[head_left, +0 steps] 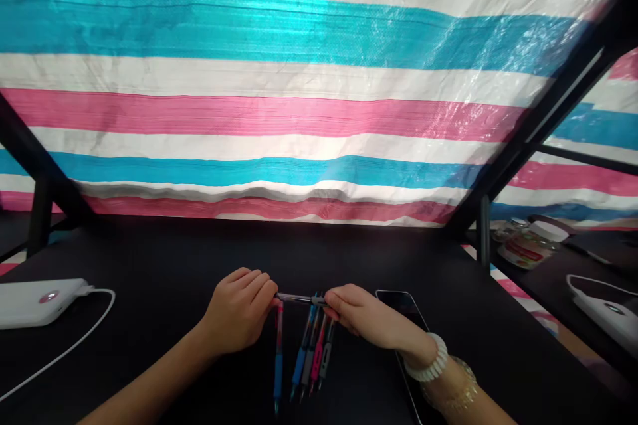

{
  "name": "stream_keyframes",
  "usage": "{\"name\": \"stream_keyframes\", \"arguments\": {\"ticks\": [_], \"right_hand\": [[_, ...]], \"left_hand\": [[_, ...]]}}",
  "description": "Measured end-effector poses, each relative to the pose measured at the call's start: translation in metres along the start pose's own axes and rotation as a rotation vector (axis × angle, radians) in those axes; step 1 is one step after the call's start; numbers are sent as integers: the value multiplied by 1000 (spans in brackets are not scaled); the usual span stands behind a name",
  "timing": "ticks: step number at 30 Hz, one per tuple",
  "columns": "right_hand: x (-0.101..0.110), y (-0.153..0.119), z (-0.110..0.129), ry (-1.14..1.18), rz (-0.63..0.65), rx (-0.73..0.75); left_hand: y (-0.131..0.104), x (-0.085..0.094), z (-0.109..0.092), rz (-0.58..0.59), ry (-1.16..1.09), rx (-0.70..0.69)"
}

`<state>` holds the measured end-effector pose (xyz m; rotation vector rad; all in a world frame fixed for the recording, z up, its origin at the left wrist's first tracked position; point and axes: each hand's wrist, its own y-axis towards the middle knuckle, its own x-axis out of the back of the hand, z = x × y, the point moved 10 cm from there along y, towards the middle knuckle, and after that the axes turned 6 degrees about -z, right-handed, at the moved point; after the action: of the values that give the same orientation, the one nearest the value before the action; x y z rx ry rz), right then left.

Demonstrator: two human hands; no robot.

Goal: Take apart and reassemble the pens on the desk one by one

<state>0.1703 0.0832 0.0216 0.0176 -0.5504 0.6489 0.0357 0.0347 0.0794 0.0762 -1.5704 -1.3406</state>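
Black table (149, 259); striped pink, blue and white tarp (279, 113) behind. Left hand (240, 311) and right hand (361, 315) pinch opposite ends of one pen (299, 298), held crosswise above pens (306, 352) lying in a row. Phone (399, 305) under right wrist; power bank (34, 302) far left.

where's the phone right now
In the head view the phone lies flat on the black table, partly under the right hand, right of the pens.
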Motion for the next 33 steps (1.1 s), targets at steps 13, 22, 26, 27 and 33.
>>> {"name": "stream_keyframes", "arguments": {"ticks": [13,22,26,27,33], "right_hand": [[2,1,4,-60,-17,-1],[-1,-6,24,-315,-133,132],[-4,-5,24,-438,-168,126],[-5,-4,23,-468,-178,119],[-8,-3,25,-599,-230,149]], "left_hand": [[4,-5,-11,-5,11,-88],[2,-6,-8,32,29,79],[3,-5,-3,47,-8,158],[3,-6,-1,56,-23,176],[-2,-13,7,104,-121,276]]}}
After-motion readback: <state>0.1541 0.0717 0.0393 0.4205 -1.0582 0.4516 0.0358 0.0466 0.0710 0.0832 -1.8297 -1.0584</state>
